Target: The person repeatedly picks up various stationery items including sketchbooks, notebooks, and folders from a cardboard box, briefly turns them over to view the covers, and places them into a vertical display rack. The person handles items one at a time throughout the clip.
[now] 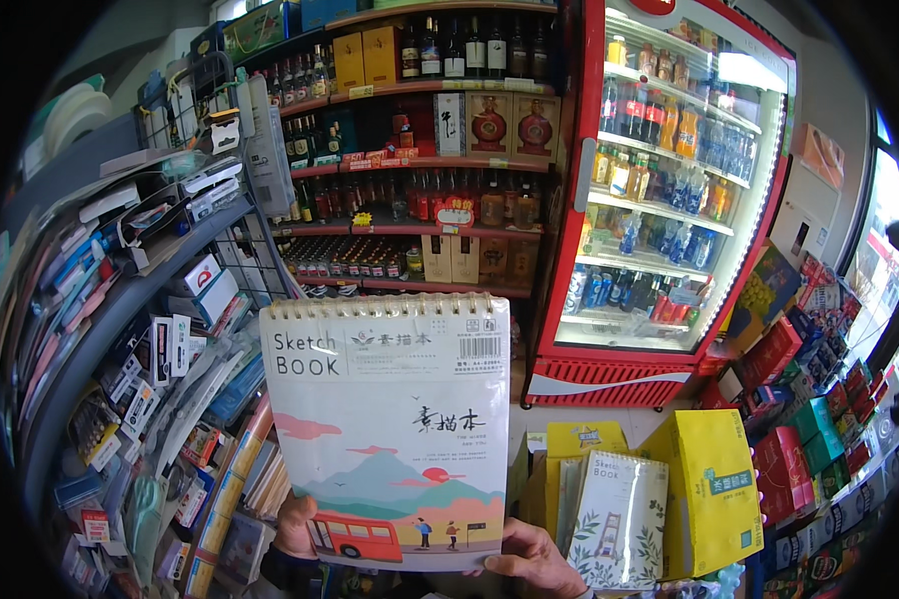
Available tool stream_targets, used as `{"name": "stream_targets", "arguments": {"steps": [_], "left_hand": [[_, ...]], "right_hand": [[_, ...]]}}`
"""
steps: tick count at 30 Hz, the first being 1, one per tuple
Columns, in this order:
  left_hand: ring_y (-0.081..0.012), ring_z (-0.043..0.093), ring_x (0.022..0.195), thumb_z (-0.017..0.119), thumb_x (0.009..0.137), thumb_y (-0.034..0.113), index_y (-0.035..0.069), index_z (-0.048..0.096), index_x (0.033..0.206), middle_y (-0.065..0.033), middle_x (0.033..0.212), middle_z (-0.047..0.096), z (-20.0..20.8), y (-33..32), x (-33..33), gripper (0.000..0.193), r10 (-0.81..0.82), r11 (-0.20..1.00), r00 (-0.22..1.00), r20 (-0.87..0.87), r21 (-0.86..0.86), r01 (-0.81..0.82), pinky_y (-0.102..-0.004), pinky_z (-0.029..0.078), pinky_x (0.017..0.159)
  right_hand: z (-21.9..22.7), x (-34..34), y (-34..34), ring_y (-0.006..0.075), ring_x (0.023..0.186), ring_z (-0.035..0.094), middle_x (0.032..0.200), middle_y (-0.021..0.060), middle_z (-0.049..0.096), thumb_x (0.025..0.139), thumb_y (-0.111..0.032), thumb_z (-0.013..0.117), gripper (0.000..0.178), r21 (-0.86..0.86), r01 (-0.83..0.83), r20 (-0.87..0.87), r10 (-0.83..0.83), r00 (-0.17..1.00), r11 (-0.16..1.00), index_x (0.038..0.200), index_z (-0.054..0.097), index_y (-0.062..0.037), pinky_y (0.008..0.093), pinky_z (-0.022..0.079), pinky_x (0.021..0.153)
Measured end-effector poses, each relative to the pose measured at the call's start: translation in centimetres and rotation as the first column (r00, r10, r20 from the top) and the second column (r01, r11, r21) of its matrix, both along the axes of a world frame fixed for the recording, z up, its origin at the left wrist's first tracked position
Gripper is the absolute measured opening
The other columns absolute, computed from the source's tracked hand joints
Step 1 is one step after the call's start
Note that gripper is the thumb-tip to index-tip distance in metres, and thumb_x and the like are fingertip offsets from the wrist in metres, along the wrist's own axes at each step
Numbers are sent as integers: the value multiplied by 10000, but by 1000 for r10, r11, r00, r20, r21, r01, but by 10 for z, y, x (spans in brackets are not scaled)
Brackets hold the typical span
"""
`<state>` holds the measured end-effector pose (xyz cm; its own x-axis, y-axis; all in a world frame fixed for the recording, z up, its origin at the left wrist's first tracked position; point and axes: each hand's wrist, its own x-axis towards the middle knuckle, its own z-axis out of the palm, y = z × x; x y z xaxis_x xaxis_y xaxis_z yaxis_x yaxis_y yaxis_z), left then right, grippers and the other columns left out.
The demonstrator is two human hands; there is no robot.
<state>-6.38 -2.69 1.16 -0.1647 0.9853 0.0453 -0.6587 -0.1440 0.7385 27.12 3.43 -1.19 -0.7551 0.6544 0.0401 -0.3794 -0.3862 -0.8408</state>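
Note:
A spiral-bound sketchbook (390, 429) is held up in front of me, its cover facing me. The cover shows pale hills, a red sun and a red bus, and the wire binding runs along the top. My left hand (297, 529) grips its lower left edge, thumb on the front. At the lower right corner, my right hand (537, 561) pinches the book, thumb over the cover. The fingers behind the book are hidden. Just right of my right hand, another sketchbook (619, 519) with a leafy cover stands in an open yellow carton (699, 489).
On the left, a rack (160, 260) is packed with stationery. Bottle shelves (410, 165) line the back. A red-framed drinks fridge (564, 290) stands at the right rear. Boxed goods (784, 459) are piled along the right side. Pale floor (535, 424) shows before the fridge.

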Motion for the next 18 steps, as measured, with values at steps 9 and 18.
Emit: {"name": "stream_targets", "arguments": {"steps": [9, 18], "left_hand": [[-328, 657, 1172, 786, 842, 293, -1, 479, 1440, -180, 1331, 638, -2, -1, 1, 734, -5, 1000, 1000, 17, 2, 5, -476, 552, 987], [-314, 678, 1132, 769, 870, 266, -30, 486, 1422, -186, 1296, 654, -7, -1, -1, 687, -12, 1000, 999, 33, 23, 11, -456, 566, 960]], "right_hand": [[8, -3, -1, 214, 1019, 696, 1136, 151, 719, 971, -25, 658, 180, -94, 55, 62, -49, 997, 994, 1145, 618, 0, 376, 547, 961], [17, -2, -2, 216, 1012, 695, 1123, 155, 719, 968, -26, 662, 174, -100, 66, 84, -57, 995, 993, 1136, 622, -1, 381, 548, 961]]}}
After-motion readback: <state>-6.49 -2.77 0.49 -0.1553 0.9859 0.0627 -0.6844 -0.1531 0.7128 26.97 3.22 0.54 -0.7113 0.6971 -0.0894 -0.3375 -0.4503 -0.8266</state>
